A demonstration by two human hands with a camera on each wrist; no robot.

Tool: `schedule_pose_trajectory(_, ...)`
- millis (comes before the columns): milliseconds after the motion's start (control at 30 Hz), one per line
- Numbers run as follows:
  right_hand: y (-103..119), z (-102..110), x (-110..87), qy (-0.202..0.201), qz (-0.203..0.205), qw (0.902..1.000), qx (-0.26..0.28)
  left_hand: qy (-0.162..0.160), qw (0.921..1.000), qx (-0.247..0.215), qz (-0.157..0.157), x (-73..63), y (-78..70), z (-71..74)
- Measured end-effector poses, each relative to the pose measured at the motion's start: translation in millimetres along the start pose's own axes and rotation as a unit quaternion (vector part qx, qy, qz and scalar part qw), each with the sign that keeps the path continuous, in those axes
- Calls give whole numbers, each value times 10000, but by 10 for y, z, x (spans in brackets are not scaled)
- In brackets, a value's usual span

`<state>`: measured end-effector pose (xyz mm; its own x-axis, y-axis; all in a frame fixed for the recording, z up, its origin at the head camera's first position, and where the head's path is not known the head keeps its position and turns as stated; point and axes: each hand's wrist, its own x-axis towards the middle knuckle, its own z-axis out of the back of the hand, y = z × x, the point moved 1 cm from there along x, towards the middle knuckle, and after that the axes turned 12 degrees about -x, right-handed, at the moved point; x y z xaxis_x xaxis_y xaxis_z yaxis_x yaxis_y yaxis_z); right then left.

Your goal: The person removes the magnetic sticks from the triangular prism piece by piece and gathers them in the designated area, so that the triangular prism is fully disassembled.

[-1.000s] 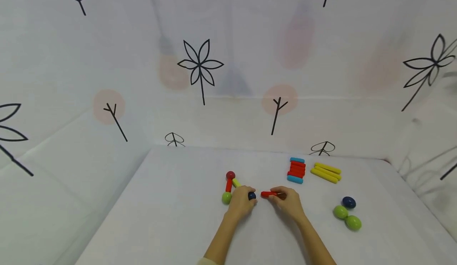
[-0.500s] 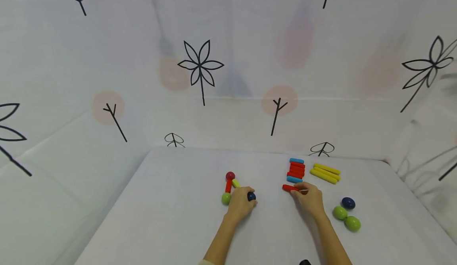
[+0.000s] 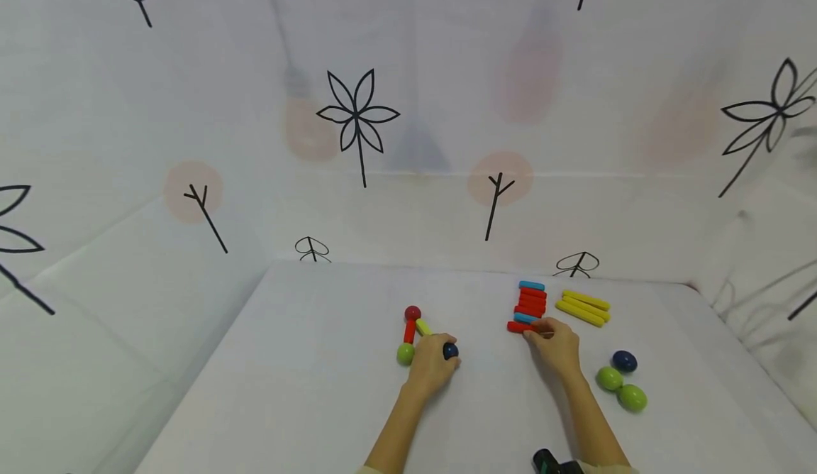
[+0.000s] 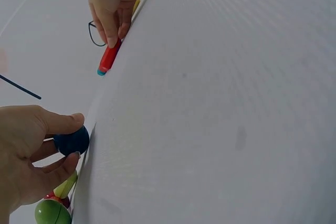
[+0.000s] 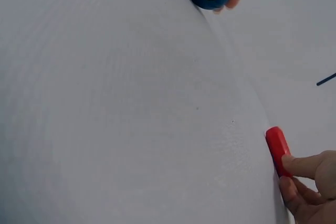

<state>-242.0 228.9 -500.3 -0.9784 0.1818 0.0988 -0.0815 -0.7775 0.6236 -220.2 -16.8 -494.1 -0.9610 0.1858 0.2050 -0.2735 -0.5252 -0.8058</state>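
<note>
My left hand (image 3: pixel 431 365) holds a dark blue ball (image 4: pixel 72 141) between thumb and fingers. Beside that hand lie a dark red ball (image 3: pixel 413 313), a red stick (image 3: pixel 409 331), a yellow-green stick (image 3: pixel 423 327) and a green ball (image 3: pixel 405 354), set end to end; whether the yellow-green stick meets the blue ball is hidden behind the hand. Farther right, my right hand (image 3: pixel 557 348) pinches a red stick (image 5: pixel 277 148) by its right end. That stick lies just in front of a row of several red sticks (image 3: pixel 532 302) with blue sticks (image 3: pixel 532 285) at both ends.
Several yellow sticks (image 3: pixel 582 309) lie right of the row. Nearer on the right sit a dark blue ball (image 3: pixel 624 361) and two green balls (image 3: pixel 632 398). A black object (image 3: pixel 546 461) shows by the right forearm. A patterned white cloth (image 3: pixel 408 218) rises behind the table.
My right hand has carried the red stick rightward from near the blue ball to the front of the stick row. My left hand keeps its grip on the blue ball in place.
</note>
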Motion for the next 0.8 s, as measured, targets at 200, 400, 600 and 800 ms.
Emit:
schedule_pose_trajectory(200, -21, 12, 44, -21, 126, 9998, -118, -14, 10000, -29, 7, -2, -1, -6)
schedule_pose_trajectory(400, -24, 16, 42, -19, 177, 9997, -144, -39, 10000, -18, -59, -7, -7, -13)
schedule_pose_trajectory(600, 105, -19, -79, -253, 373, 9990, -79, 37, 9998, -206, -34, -23, -13, -22)
schedule_pose_trajectory(800, 409, -193, -263, 958, 1469, 9826, 617, -100, 9899, -1412, -62, 34, 2, -23)
